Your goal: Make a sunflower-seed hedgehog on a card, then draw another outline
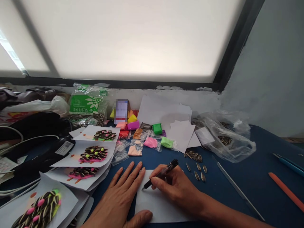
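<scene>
My right hand [172,183] grips a black pen [162,172], its tip at the upper left part of a white sheet of paper [156,207]. No marks can be made out on that sheet. My left hand [122,198] lies flat with fingers spread, its thumb and fingertips along the sheet's left edge. Just beyond my right hand lie several loose sunflower seeds [196,175] and a small heap of them [193,155]. To the left, overlapping white cards [64,155] carry hedgehog-like shapes made of seeds pressed into coloured clay [95,154].
Small packets of coloured clay [152,142] lie behind my hands. A green seed bag [86,104], blank papers [181,136] and a clear plastic bag [232,142] stand at the back. A metal strip [239,188] and an orange tool [286,191] lie right; black items with cables [35,136] lie left.
</scene>
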